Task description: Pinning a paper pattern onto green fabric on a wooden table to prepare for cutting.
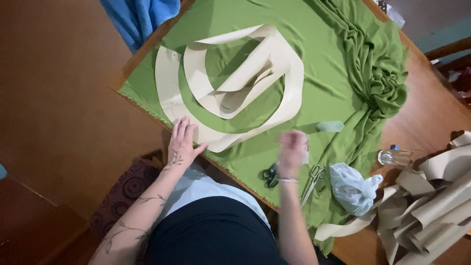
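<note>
Pinning a cream paper pattern (230,78) to green cloth (324,88) at the table's (431,113) near-left edge, the left hand (182,142) lies flat, fingers spread, gripping nothing. Right hand (292,152): blurred, raised over the cloth near the near edge; whether it grips anything cannot be told. Black-handled scissors (270,175) lie just beside it, silver scissors (313,180) to their right. Also present: white plastic bag (351,186), glass (395,157), brown paper strips (431,206) at the near-right corner. Risk, as judged: the curled pattern loops stand off the cloth, so easing the palm's pressure could let the pattern slide; cloth overhanging the near edge could drag.
</note>
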